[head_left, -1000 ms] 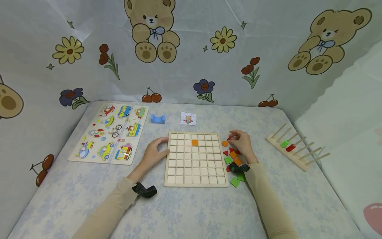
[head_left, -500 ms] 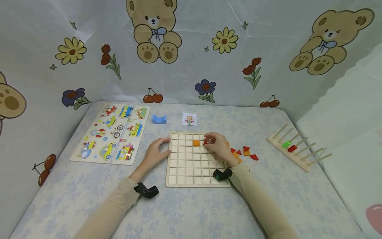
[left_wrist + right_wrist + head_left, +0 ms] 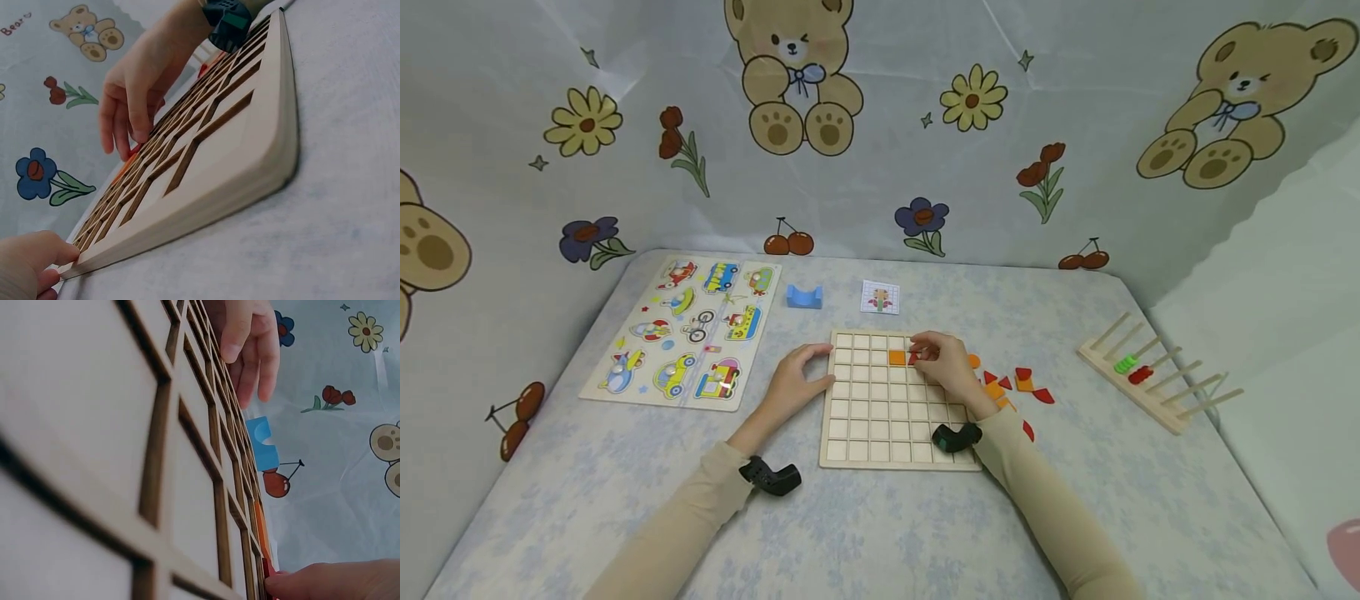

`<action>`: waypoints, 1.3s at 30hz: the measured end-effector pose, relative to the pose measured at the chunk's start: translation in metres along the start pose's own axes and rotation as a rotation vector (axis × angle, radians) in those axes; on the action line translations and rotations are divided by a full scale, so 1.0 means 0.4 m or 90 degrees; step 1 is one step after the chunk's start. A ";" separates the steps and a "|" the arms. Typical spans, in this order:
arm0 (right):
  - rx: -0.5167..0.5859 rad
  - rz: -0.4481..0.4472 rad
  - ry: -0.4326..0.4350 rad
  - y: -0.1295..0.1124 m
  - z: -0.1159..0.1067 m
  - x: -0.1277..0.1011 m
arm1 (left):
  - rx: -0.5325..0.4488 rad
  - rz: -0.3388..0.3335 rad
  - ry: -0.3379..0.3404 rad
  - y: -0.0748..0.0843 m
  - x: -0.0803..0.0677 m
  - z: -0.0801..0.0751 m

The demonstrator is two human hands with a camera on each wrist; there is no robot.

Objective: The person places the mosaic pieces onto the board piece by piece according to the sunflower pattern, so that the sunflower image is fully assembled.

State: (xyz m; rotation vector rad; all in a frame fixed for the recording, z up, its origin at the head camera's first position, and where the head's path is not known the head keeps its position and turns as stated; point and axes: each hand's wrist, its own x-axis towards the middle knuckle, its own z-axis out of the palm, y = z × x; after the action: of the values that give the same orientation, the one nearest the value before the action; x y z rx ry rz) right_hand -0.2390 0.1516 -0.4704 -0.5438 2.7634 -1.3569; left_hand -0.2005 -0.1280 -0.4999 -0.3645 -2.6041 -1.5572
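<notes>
My right hand (image 3: 946,362) is over the upper part of the wooden grid board (image 3: 859,408), its thumb and fingers pinching a small red triangular tile (image 3: 913,358). That tile is at the cell just right of an orange square tile (image 3: 897,357), which sits in the grid. In the right wrist view, the thumb presses on the red tile's edge (image 3: 269,581). My left hand (image 3: 792,379) touches the board's left edge, thumb and index finger spread apart. The left wrist view has its thumb on the frame's rim. The right hand's palm side and lower fingers are hidden in the head view.
Loose red and orange tiles (image 3: 1024,382) lie right of the board, partly behind the right arm. Farther right stands a peg rack (image 3: 1138,375) with green and red beads. A picture card (image 3: 880,297), a blue notched block (image 3: 805,297) and a vehicle puzzle (image 3: 681,329) lie behind and left.
My right hand has moved left from the loose tiles onto the board, carrying the red tile to beside the orange square. The left hand has stayed at the board's edge.
</notes>
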 end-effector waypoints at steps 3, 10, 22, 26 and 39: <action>0.003 -0.002 -0.001 0.000 0.000 0.000 | 0.003 -0.001 -0.002 0.000 0.001 -0.001; 0.010 -0.004 0.003 0.004 0.003 0.000 | 0.000 -0.005 -0.003 0.000 0.002 0.001; 0.012 0.012 0.044 0.043 -0.063 -0.024 | 0.005 -0.003 -0.004 -0.003 0.003 0.003; -0.009 0.036 0.074 0.078 -0.122 -0.062 | 0.007 -0.010 -0.005 0.002 0.001 0.001; -0.068 0.086 0.065 0.151 -0.206 -0.150 | 0.015 -0.010 0.003 0.001 0.004 0.007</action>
State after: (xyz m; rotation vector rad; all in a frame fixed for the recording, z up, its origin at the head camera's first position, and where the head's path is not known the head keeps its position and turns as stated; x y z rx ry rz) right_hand -0.2144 0.2675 -0.4739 -0.2922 2.9072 -1.2482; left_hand -0.2020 -0.1252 -0.5008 -0.3386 -2.6255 -1.5299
